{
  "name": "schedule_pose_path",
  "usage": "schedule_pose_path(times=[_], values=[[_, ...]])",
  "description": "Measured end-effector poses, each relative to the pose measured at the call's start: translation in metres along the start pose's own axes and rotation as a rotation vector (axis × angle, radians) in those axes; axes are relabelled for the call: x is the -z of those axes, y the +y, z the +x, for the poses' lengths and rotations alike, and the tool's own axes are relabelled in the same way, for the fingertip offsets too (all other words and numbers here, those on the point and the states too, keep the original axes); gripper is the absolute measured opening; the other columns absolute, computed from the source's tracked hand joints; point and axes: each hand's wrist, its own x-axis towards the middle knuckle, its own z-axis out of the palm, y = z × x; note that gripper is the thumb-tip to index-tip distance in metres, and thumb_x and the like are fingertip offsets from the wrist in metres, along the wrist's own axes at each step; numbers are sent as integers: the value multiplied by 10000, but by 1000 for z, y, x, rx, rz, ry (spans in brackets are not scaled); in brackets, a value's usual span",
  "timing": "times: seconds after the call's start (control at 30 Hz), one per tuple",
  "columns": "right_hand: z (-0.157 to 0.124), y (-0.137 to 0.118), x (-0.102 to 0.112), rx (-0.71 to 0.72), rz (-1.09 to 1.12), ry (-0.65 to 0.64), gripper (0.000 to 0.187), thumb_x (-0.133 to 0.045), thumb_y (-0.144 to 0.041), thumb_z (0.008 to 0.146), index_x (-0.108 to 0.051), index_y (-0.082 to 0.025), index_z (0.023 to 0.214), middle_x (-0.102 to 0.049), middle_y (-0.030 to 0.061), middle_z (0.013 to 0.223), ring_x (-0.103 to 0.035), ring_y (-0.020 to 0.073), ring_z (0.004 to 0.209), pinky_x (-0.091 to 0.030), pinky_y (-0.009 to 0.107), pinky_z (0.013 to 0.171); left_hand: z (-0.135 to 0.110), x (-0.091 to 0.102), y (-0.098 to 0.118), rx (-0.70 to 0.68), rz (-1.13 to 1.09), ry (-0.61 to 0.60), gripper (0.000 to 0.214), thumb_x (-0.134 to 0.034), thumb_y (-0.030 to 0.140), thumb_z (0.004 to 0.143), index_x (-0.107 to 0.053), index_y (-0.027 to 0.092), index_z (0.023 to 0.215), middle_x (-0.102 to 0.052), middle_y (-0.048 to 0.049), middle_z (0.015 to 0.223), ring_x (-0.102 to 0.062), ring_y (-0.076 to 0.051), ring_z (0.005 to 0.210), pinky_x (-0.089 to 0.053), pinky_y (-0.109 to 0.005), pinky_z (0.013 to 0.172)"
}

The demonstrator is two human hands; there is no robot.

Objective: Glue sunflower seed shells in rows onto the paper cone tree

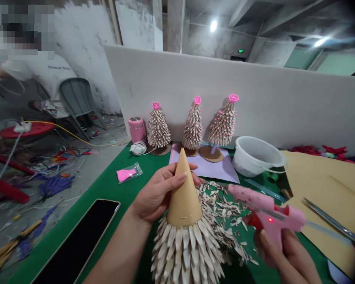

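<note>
My left hand is wrapped round the bare upper part of a tan paper cone, its thumb across the front. Rows of sunflower seed shells cover the cone's lower part, and a small glossy streak of glue shows just above the top row. In my right hand is a pink hot glue gun with a red light lit and a clear glue stick in its back. Its nozzle points left, close to the cone but apart from it. Loose shells lie on the green cloth behind and right of the cone.
Three finished-looking shell trees with pink tops stand at the back by a white board. A white bucket, scissors and tan paper lie right; a phone and pink bead bag lie left. A person sits far left.
</note>
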Motion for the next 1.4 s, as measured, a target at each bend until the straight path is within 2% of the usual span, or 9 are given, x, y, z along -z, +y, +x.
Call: schedule_pose_path(times=[0.13, 0.23, 0.43, 0.63, 0.83, 0.93, 1.07, 1.23, 1.4], values=[[19, 2, 7, -339, 464, 41, 217, -599, -416, 749, -570, -204, 790, -455, -49, 498, -415, 77, 399, -379, 153, 325, 0, -2, 0, 32, -23, -2, 227, -555, 224, 770, -569, 143, 981, -641, -96, 800, -600, -204, 779, -464, -296, 661], [33, 14, 21, -444, 678, 160, 238, -618, -407, 732, -584, -202, 849, -410, -67, 469, -408, 63, 386, -359, 132, 306, 0, -3, 3, 39, -50, 20, 203, -546, 198, 772, -573, 147, 966, -633, -76, 795, -608, -197, 751, -481, -308, 664], [40, 50, 49, -567, 629, 204, 298, -690, -329, 662, -586, -144, 872, -496, -45, 493, -473, 71, 389, -409, 135, 320, 0, -4, 9, 35, -38, 156, 201, -559, 166, 763, -589, 147, 961, -639, -49, 804, -622, -178, 724, -507, -299, 670], [40, 69, 53, -607, 530, 180, 336, -701, -358, 636, -578, -124, 844, -492, -47, 500, -433, 45, 370, -361, 117, 308, -1, -6, 12, 49, -2, 207, 203, -575, 173, 755, -593, 153, 956, -663, -50, 785, -637, -183, 719, -521, -287, 648], [43, 75, 61, -569, 243, 160, 439, -665, -425, 606, -595, -121, 916, -614, 22, 659, -545, 106, 499, -478, 211, 468, 0, -8, 13, 49, 12, 253, 228, -601, 173, 732, -596, 150, 958, -662, -42, 778, -639, -181, 715, -528, -284, 649], [40, 70, 72, -533, -49, 197, 483, -645, -471, 592, -612, -116, 916, -661, 76, 765, -615, 214, 698, -503, 308, 624, 0, -8, 13, 43, 18, 264, 231, -606, 175, 726, -598, 145, 955, -661, -41, 772, -640, -186, 714, -530, -289, 643], [33, 61, 82, -408, -474, 222, 464, -622, -500, 594, -635, -159, 909, -664, 111, 823, -570, 352, 898, -449, 405, 708, -1, -9, 13, 46, 13, 262, 238, -607, 174, 724, -596, 141, 960, -662, -46, 773, -640, -189, 718, -532, -293, 635], [36, 61, 55, -202, -704, 1, 331, -490, -467, 752, -595, -202, 921, -666, 54, 859, -620, 225, 747, -471, 332, 671, -1, -9, 13, 42, 22, 257, 237, -609, 168, 721, -604, 142, 956, -660, -46, 776, -635, -181, 718, -531, -285, 632], [63, 67, 25, -63, -930, -183, 180, -510, -283, 829, -574, -164, 948, -620, 50, 963, -577, 180, 890, -457, 351, 785, 0, -9, 12, 34, 23, 244, 223, -593, 176, 739, -603, 146, 959, -656, -45, 787, -633, -178, 719, -529, -285, 636]])
